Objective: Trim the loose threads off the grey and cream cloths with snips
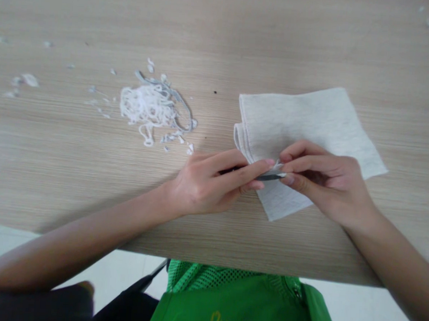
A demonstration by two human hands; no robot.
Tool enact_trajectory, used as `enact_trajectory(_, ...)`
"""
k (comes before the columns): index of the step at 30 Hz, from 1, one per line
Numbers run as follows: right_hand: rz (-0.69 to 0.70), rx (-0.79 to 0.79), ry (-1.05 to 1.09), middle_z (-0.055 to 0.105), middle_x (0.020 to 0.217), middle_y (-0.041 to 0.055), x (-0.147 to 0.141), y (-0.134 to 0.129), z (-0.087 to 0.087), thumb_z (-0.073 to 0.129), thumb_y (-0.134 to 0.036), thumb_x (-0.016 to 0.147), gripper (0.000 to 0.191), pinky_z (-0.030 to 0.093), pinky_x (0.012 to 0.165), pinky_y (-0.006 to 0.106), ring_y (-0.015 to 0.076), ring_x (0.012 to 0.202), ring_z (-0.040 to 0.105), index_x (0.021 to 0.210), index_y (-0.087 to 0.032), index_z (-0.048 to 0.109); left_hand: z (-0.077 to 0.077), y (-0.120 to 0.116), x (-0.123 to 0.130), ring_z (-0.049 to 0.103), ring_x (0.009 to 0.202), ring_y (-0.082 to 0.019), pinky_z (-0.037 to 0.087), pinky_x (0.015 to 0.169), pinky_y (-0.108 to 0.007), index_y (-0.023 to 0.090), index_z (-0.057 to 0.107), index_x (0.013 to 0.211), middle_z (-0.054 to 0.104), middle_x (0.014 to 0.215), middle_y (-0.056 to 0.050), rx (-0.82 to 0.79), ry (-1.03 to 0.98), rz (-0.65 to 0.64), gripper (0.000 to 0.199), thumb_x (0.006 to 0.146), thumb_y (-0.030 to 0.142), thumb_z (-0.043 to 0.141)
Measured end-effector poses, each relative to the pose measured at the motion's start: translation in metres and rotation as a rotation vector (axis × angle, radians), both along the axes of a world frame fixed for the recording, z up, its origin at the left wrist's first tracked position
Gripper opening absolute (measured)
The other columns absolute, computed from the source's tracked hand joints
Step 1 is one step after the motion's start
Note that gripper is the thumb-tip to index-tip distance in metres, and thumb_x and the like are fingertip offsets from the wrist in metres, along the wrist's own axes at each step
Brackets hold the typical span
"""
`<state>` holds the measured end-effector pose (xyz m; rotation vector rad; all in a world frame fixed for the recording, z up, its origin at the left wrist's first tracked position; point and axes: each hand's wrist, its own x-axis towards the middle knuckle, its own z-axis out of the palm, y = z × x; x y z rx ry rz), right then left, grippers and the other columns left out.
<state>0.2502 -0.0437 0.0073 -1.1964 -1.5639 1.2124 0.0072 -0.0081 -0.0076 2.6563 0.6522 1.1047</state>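
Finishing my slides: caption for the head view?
Left hand, holding a dark tool, and right hand over pale cloth; tangled white strands nearby.

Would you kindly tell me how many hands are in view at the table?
2. The left hand holds a dark tool, its fingertips over the cloth's lower left part; the right hand faces it over the cloth. No other hand shows.

Before me, a wood-grained table bears scattered whitish scraps and, from left to right, a tangled heap of white thread with a curved grey strip along its far and right sides, a dark speck, and a folded off-white cloth.
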Motion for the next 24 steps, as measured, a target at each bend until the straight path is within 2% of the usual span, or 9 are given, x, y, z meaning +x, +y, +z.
enact_trajectory(5, -0.016, 0.018, -0.005, 0.068, 0.094, 0.0047, -0.0013, -0.0001, -0.0005, 0.082, -0.039, 0.088, 0.013, 0.046, 0.053, 0.025, 0.0147, 0.08, 0.062, 0.083, -0.027, 0.083, -0.002, -0.0027, 0.0015, 0.069, 0.072, -0.008, 0.053, 0.063, -0.016, 0.019, 0.07, 0.124, 0.075, 0.087, -0.001, -0.109, -0.041, -0.008, 0.023, 0.102, 0.027, 0.066)
enact_trajectory(10, -0.008, 0.034, 0.01, 0.068, 0.093, 0.004, -0.0015, -0.0009, -0.0006, 0.081, -0.037, 0.089, 0.011, 0.046, 0.053, 0.024, 0.0132, 0.077, 0.062, 0.084, -0.027, 0.083, -0.0025, -0.0016, 0.0021, 0.068, 0.072, -0.007, 0.053, 0.066, -0.014, 0.015, 0.07, 0.124, 0.074, 0.089, -0.002, -0.205, -0.096, -0.076, 0.024, 0.101, 0.02, 0.066)
enact_trajectory(14, 0.005, 0.037, 0.014, 0.068, 0.094, 0.0037, -0.0003, -0.0013, -0.0014, 0.081, -0.033, 0.089, 0.006, 0.046, 0.053, 0.023, 0.013, 0.078, 0.062, 0.087, -0.028, 0.083, -0.0017, -0.0008, 0.0016, 0.068, 0.074, -0.008, 0.053, 0.067, -0.015, 0.012, 0.07, 0.124, 0.075, 0.091, -0.003, -0.235, -0.1, -0.098, 0.025, 0.1, 0.019, 0.067)
enact_trajectory(19, 0.008, 0.032, 0.015, 0.068, 0.094, 0.0034, 0.0009, -0.0011, -0.0011, 0.082, -0.029, 0.088, 0.002, 0.046, 0.053, 0.023, 0.0129, 0.079, 0.062, 0.088, -0.028, 0.083, -0.0016, -0.0006, 0.0008, 0.07, 0.076, -0.009, 0.055, 0.067, -0.015, 0.016, 0.069, 0.126, 0.075, 0.093, -0.004, -0.261, -0.102, -0.109, 0.026, 0.101, 0.022, 0.067)
enact_trajectory(24, 0.032, 0.047, 0.018, 0.069, 0.095, 0.0027, 0.0015, -0.0013, -0.0003, 0.08, -0.024, 0.09, 0.006, 0.046, 0.054, 0.021, 0.0112, 0.078, 0.063, 0.092, -0.029, 0.084, -0.002, -0.0009, 0.0001, 0.07, 0.075, -0.009, 0.053, 0.066, -0.015, 0.012, 0.069, 0.126, 0.076, 0.093, -0.006, -0.242, -0.113, -0.127, 0.027, 0.1, 0.02, 0.068)
